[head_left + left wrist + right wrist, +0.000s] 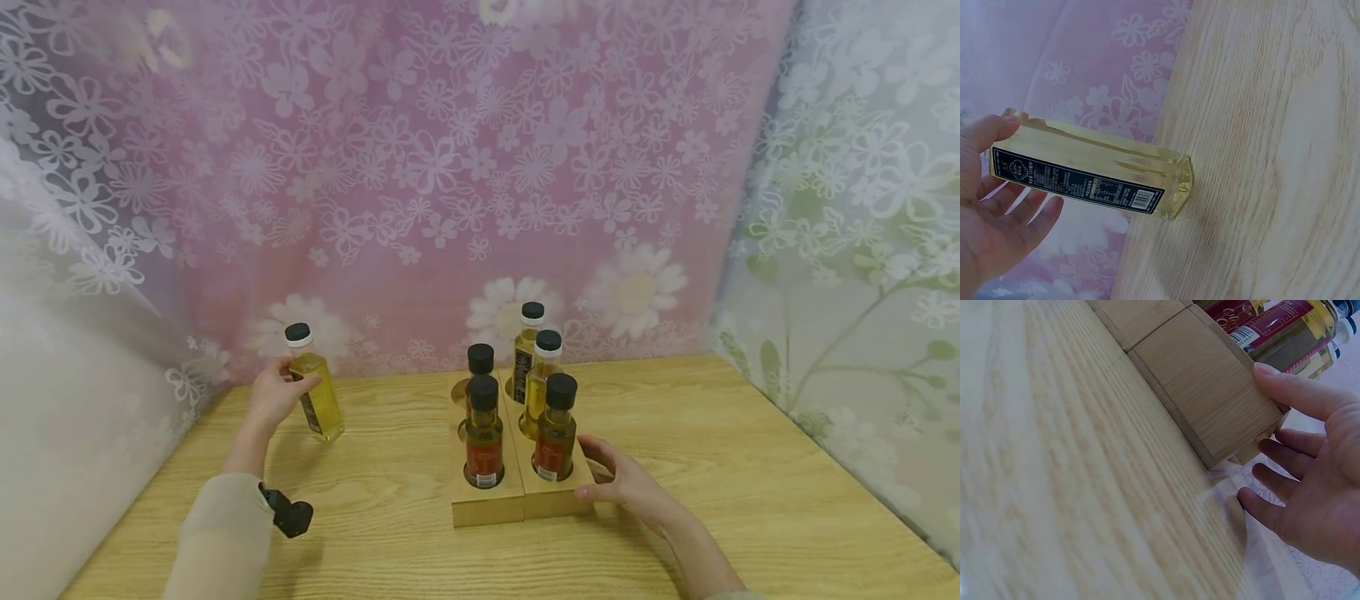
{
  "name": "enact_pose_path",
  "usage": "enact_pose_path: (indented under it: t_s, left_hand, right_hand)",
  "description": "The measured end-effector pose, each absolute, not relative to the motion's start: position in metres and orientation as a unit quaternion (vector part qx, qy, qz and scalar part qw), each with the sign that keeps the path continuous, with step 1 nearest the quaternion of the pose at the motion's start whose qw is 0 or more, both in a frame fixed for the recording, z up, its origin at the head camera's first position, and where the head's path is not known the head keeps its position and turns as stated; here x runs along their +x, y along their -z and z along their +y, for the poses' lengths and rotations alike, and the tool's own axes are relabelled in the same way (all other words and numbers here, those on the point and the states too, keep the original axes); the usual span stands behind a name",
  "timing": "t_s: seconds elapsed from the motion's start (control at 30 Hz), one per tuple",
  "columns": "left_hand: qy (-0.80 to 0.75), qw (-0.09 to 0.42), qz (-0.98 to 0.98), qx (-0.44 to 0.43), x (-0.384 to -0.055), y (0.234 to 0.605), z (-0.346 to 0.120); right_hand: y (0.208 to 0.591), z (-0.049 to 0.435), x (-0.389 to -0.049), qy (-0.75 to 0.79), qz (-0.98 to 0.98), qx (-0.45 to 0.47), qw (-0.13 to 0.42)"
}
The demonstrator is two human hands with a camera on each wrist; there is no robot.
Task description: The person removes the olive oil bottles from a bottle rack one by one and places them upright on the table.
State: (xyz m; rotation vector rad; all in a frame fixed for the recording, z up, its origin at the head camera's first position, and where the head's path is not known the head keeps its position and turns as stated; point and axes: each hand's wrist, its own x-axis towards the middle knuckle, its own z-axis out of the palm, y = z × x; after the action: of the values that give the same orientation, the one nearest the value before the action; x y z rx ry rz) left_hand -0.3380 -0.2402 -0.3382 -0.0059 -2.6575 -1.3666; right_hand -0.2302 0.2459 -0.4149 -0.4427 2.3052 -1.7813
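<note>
My left hand point(277, 393) grips a square glass bottle of yellow oil point(322, 404) near its shoulder, thumb on one side and fingers on the other. The bottle leans slightly, its base close over the table. In the left wrist view its black label point(1072, 181) with a barcode shows. My right hand point(630, 486) is at the near right corner of a wooden bottle rack point(487, 511), thumb on the edge and the other fingers loosely spread beside it. Dark bottles with red labels point(551, 454) and yellow oil bottles point(534, 392) stand upright in the rack's round holes.
The rack is two wooden blocks side by side; a bare hole point(459, 390) shows at the back of the left one. Beneath everything is a wood-grain table point(390, 475). A pink flowered curtain point(420, 208) hangs along its back edge, with pale curtains at both sides.
</note>
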Motion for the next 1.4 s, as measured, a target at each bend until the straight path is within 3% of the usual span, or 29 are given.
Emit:
enact_pose_path:
  t_s: [0.27, 0.57, 0.73, 0.93, 1.4]
  left_hand:
    - [0.445, 0.106, -0.889, 0.006, -0.336, 0.337, -0.236]
    - [0.397, 0.339, -0.852, 0.04, -0.324, 0.327, -0.214]
    - [0.391, 0.401, -0.829, -0.003, -0.317, 0.321, -0.199]
    - [0.4, 0.363, -0.838, -0.084, -0.311, 0.315, -0.177]
    - [0.417, 0.186, -0.876, -0.155, -0.309, 0.323, -0.124]
  right_hand:
    - [0.414, 0.246, -0.23, 0.606, 0.773, -0.158, 0.101]
    - [0.416, 0.247, -0.231, 0.604, 0.775, -0.159, 0.095]
    - [0.416, 0.247, -0.231, 0.604, 0.776, -0.154, 0.096]
    - [0.415, 0.247, -0.23, 0.604, 0.776, -0.155, 0.095]
    - [0.416, 0.247, -0.231, 0.598, 0.782, -0.155, 0.086]
